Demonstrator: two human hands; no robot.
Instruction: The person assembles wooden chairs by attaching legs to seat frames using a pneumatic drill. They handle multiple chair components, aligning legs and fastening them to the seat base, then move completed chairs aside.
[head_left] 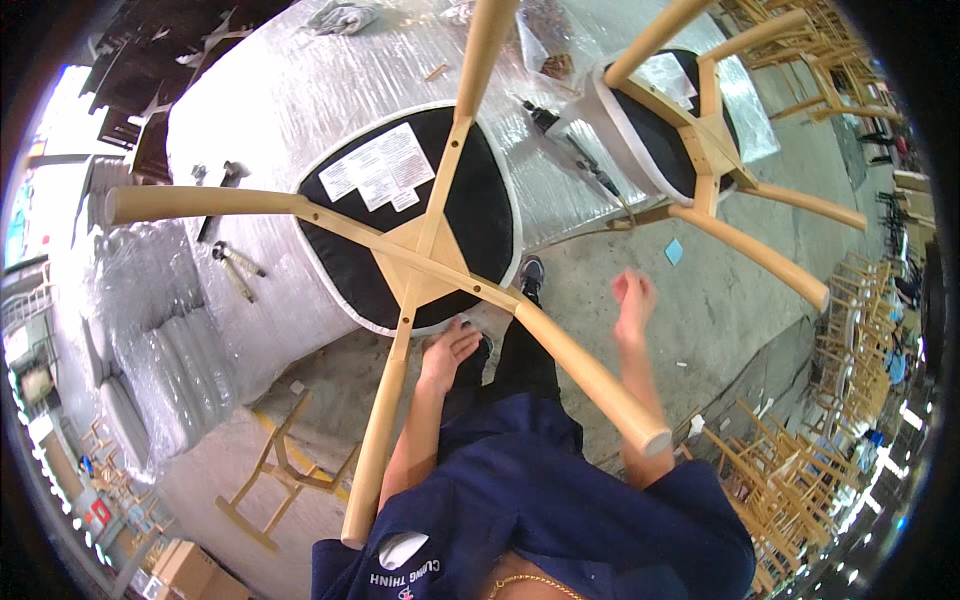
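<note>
An upturned wooden chair seat with a black underside (pixel 475 205), a pale rim and four splayed legs lies in front of me on a plastic-wrapped surface (pixel 255 130). White paper labels (pixel 385 170) are on its underside, and a wooden cross brace (pixel 420 262) spans it. At the near rim, my left hand (pixel 452 347) has its fingers stretched out against the edge, not wrapped round it. My right hand (pixel 633 303) hangs in the air right of the near right leg (pixel 590 378). It is smeared, its fingers look curled, and anything in them cannot be made out.
A second upturned chair (pixel 655 150) lies to the right. Between the chairs rests a dark power tool (pixel 575 150). Hand tools (pixel 238 268) lie at left, near wrapped grey cushions (pixel 170 350). A wooden frame (pixel 287 475) and a blue piece (pixel 674 251) are on the floor.
</note>
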